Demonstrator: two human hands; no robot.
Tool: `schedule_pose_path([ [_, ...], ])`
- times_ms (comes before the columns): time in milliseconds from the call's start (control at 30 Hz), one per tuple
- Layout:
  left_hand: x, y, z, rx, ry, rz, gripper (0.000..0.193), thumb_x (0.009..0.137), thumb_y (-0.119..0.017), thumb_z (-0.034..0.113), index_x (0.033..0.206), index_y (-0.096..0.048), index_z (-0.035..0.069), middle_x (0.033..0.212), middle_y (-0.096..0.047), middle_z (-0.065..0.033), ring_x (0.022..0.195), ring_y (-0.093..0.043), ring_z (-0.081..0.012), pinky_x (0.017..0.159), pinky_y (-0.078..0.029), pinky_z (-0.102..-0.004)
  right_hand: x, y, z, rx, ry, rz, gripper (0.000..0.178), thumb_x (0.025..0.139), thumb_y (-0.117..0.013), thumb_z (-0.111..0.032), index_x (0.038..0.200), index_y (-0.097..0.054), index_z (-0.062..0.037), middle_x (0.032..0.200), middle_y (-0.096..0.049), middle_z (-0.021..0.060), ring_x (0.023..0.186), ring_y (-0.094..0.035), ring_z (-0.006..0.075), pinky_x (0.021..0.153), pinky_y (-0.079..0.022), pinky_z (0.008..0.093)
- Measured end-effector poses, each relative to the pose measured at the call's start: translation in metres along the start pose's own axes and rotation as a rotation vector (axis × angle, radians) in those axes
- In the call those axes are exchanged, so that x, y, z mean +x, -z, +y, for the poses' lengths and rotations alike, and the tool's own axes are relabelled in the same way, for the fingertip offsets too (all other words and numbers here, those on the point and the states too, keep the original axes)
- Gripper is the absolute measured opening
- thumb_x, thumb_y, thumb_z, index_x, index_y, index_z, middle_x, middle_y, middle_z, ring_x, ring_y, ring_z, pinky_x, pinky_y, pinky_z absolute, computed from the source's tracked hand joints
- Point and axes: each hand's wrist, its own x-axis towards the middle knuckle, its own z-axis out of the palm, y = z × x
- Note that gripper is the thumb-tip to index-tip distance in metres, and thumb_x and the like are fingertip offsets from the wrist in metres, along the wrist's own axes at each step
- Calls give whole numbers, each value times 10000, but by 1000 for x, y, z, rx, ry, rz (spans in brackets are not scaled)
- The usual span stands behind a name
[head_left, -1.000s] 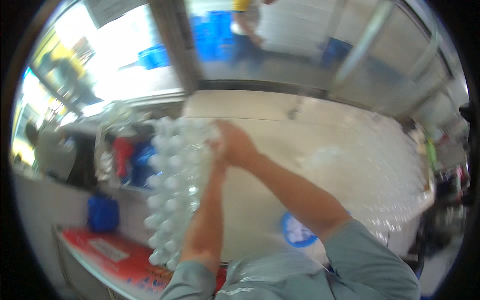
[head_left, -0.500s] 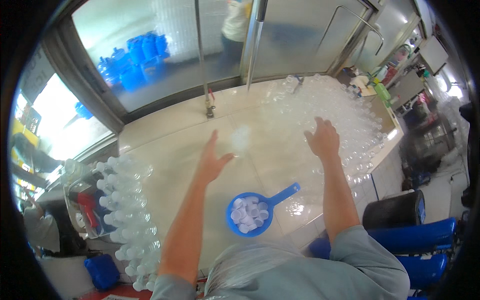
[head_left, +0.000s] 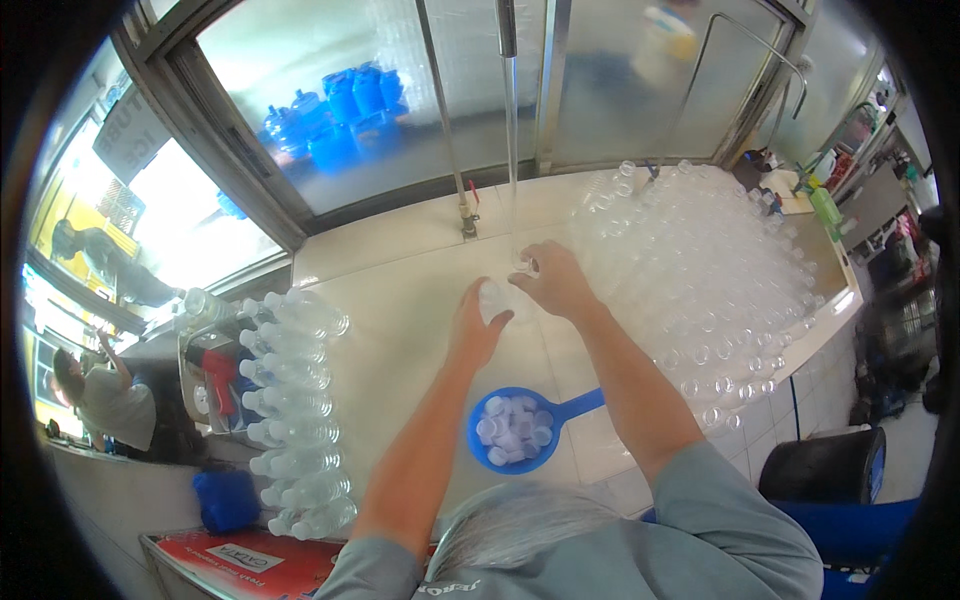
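Observation:
In front of the counter's middle, my left hand (head_left: 474,330) is closed around a clear plastic bottle (head_left: 491,298). My right hand (head_left: 555,282) is right beside it, thumb and fingers pinched together at a small clear, ring-like part; whether it belongs to the same bottle I cannot tell. Just beyond the fingers, a thin clear stream or tube (head_left: 513,170) comes down from a metal spout (head_left: 507,30). Nearer me sits a blue dipper (head_left: 477,444) filled with white bottle caps (head_left: 515,428), its handle pointing right under my right forearm.
Capped bottles (head_left: 292,402) stand in rows along the left side. A large mass of clear bottles (head_left: 700,270) covers the right side of the pale tiled counter (head_left: 400,370). A valve pipe (head_left: 467,215) rises at the back. Left of the rows, a red heat gun (head_left: 218,378) lies in a box.
My hands, open and apart before, have come together near the spout. The left has closed around a clear bottle, and the right has moved left and pinched. My view has shifted left.

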Motion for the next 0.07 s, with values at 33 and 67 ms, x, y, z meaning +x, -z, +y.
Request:
schedule_pose_path([
  [33,-9,7,-3,10,47,2,761,872,-813,233,1514,-441,65,1497,-519,-221,1400,-494,-404,1167,-411,-479,2,-3,-4,36,3,0,398,803,-840,-291,1106,-748,-50,1051,-686,198,1031,-660,389,941,-526,450],
  [67,-18,13,-6,4,96,5,756,877,-808,239,1517,-441,76,1516,-504,-215,1417,-481,-399,1174,-406,-480,3,-6,-6,69,-3,-6,399,807,-839,-296,1109,-748,-52,1047,-685,198,1030,-660,390,944,-526,458],
])
